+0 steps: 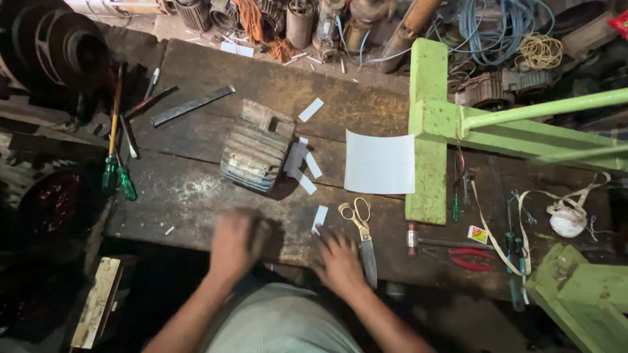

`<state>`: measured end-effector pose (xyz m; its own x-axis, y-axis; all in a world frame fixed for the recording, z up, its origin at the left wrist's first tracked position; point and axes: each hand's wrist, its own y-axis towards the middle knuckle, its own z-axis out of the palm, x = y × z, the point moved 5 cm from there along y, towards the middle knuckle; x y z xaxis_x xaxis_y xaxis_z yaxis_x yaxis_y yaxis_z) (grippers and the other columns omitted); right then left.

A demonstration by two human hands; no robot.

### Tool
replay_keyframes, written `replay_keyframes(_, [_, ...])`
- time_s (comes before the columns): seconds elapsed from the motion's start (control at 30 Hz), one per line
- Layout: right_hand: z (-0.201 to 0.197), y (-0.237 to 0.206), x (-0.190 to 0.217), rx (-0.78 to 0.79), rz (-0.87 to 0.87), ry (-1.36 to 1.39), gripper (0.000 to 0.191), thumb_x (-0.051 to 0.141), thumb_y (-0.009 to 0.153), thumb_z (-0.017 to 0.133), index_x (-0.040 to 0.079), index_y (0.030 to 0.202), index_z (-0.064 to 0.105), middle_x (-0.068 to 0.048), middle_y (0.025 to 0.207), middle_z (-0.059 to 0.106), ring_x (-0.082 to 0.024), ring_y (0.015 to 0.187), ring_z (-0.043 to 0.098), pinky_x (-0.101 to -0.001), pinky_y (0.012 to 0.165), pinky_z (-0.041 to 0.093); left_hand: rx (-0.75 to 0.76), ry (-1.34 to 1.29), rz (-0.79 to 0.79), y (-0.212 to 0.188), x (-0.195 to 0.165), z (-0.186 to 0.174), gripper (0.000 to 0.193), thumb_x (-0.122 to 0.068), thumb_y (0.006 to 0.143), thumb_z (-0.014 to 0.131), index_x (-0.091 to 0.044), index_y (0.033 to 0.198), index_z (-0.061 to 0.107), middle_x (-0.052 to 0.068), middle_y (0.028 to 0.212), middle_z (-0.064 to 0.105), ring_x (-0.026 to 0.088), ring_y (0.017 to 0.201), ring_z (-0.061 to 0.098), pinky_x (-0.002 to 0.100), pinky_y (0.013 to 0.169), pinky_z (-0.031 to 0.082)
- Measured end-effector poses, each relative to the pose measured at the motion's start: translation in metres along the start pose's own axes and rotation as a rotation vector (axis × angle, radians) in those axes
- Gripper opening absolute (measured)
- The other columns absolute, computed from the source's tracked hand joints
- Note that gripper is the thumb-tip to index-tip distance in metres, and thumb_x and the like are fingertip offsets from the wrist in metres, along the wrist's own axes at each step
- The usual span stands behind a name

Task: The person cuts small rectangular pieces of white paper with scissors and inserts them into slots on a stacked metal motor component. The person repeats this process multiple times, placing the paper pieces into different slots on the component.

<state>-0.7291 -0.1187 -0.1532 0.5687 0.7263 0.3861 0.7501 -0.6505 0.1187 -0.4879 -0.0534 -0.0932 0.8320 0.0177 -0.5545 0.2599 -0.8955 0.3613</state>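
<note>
Cluttered wooden bench (196, 189), left hand (237, 243) and right hand (340, 261) apart and empty-looking, scissors (362, 236) right beside could nick fingers.

Two hands, left hand (237, 243) and right hand (340, 261), one pair of scissors (361, 229), one large white sheet (379, 162), about six small white strips (310, 110), one stator core (256, 147), two green-handled screwdrivers (118, 178), one red-handled pliers (472, 259), one flat metal bar (192, 105)
</note>
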Motion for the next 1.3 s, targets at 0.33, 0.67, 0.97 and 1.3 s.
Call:
replay_keyframes(0.33, [-0.018,-0.033,0.022,-0.303,0.257,0.334,0.018,0.016,0.086,0.077,0.011,0.104,0.078,-0.012,0.100,0.077,-0.033,0.091,0.075,-0.0386,0.078,0.059,0.588,-0.356,0.098,-0.031,-0.046,0.048,0.033,-0.023,0.091,0.072,-0.007,0.120,0.065,0.020,0.116,0.067,0.042,0.109,0.062,0.049,0.092,0.049])
replay_keyframes(0.67, [-0.083,0.013,0.059,-0.469,-0.118,0.352,0.021,0.012,0.068,0.083,0.015,0.090,0.081,-0.004,0.089,0.080,-0.018,0.084,0.080,-0.0298,0.074,0.063,0.123,-0.603,-0.009,-0.015,-0.072,-0.032,0.019,-0.009,0.083,0.077,-0.004,0.100,0.072,0.018,0.095,0.072,0.038,0.090,0.072,0.042,0.076,0.057])
replay_keyframes(0.97, [-0.032,0.019,0.063,-0.677,-0.244,0.337,0.020,0.006,0.063,0.084,0.016,0.077,0.075,-0.004,0.071,0.073,-0.013,0.070,0.074,-0.0280,0.065,0.060,0.233,-0.797,-0.019,-0.021,-0.056,-0.059,0.019,-0.003,0.086,0.073,-0.001,0.104,0.071,0.018,0.097,0.074,0.029,0.091,0.076,0.036,0.079,0.058])
replay_keyframes(1.3, [-0.040,0.036,0.090,-0.743,-0.149,0.248,0.022,0.011,0.061,0.087,0.020,0.077,0.075,-0.001,0.072,0.075,-0.014,0.071,0.076,-0.0299,0.070,0.060,0.125,-0.787,-0.017,-0.007,-0.032,-0.086,0.025,0.000,0.081,0.077,0.002,0.105,0.071,0.022,0.097,0.074,0.033,0.097,0.075,0.038,0.081,0.058])
